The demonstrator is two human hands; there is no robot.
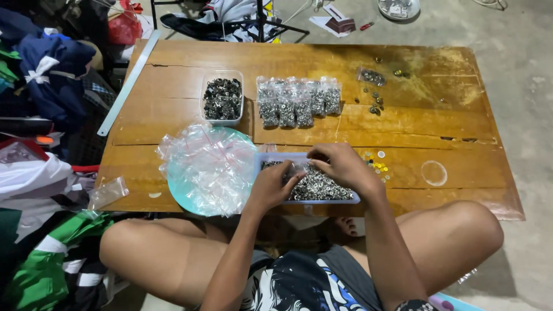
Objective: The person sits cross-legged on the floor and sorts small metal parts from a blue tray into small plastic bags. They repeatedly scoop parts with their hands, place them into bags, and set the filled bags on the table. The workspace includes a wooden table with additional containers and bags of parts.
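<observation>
Here, fingers (pixel 331 156) over tray (pixel 351 199).

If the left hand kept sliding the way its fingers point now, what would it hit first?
The left hand points up and right, into the clear tray of small metal pieces. Probably it meets those pieces first, then the right hand just beyond; depth is hard to judge.

Both forearms extend forward from the seated body and converge in front of the crossed, bare legs. The left hand (pixel 269 185) lies palm down, its fingers curled forward and drawn together at the tips. The right hand (pixel 344 167) is angled inward toward the left, knuckles up, fingers bent downward. The fingertips of the two hands nearly meet.
</observation>
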